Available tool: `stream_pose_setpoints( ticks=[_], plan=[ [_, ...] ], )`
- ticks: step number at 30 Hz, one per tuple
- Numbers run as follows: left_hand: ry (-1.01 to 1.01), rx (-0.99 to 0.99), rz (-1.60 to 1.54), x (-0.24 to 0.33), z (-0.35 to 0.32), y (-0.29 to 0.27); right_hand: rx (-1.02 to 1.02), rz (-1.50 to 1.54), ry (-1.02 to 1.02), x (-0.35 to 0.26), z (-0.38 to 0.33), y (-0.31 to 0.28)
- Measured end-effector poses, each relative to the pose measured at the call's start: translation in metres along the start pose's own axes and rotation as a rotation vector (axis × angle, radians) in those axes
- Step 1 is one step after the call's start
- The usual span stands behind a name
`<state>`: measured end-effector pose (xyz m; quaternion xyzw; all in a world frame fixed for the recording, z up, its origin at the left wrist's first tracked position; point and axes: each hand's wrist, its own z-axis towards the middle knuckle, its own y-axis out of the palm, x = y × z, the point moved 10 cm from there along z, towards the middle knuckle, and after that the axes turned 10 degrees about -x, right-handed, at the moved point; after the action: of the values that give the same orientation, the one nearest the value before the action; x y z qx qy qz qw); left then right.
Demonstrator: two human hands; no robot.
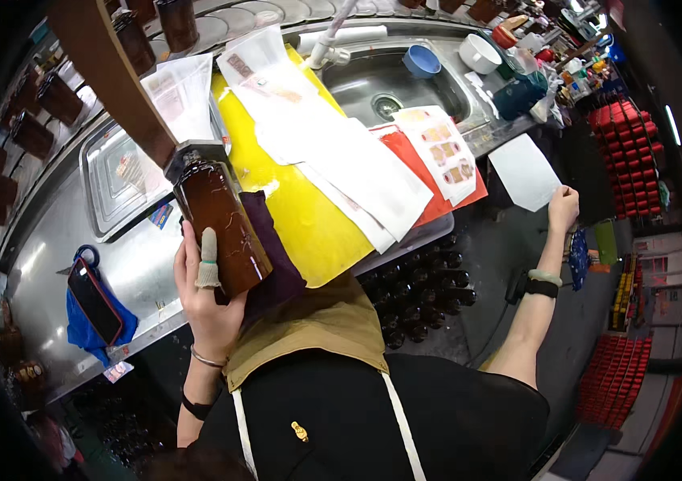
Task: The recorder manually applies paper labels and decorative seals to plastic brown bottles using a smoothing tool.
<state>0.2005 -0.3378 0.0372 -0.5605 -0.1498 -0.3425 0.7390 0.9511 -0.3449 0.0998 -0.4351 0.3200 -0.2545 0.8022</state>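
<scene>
Left hand and right hand busy at once, a person in a black top and tan apron (317,325) works at a metal counter (32,293), seen here from across the workshop. The left hand (216,313) curls around the near end of a glossy brown vessel (224,232), thumb and fingers apart along its sides, one finger wearing a pale finger sleeve (208,260). The vessel sits at eight o'clock from the middle of a yellow sheet (309,232), tilted, its dark rim pointing to eleven; a brown beam (112,76) meets it to the eye, though I cannot tell whether the two touch. Out at three o'clock, on an outstretched arm, the right hand (564,208) pinches the corner of a white sheet (524,170) between thumb and fingers.

White papers (349,168) overlap across the yellow sheet. Near three o'clock, a printed sheet (443,152) lies on a red sheet (401,148). At one o'clock opens a steel sink (357,80), a blue bowl (421,61) at its far side; a white mug (479,53) stands at two. A phone (95,301) rests on a blue cloth (80,329) at eight, beyond the vessel.
</scene>
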Motion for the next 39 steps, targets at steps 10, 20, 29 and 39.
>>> stream_pose_setpoints(
  ticks=[10, 20, 29, 39],
  plan=[
    [-0.152, -0.041, -0.422, -0.035, -0.007, 0.015, -0.694, 0.245, -0.103, 0.055, -0.134, 0.240],
    [-0.073, -0.067, -0.279, -0.057, 0.010, -0.031, -0.401, 0.493, 0.086, 0.068, -0.157, 0.190],
    [-0.200, 0.020, 0.265, -0.178, 0.103, -0.040, -0.306, 0.524, -0.581, -0.233, -0.242, 0.032],
    [-0.202, -0.095, 0.510, -0.182, 0.121, -0.024, -0.679, 0.836, -0.945, -0.372, -0.361, 0.012]
  ],
)
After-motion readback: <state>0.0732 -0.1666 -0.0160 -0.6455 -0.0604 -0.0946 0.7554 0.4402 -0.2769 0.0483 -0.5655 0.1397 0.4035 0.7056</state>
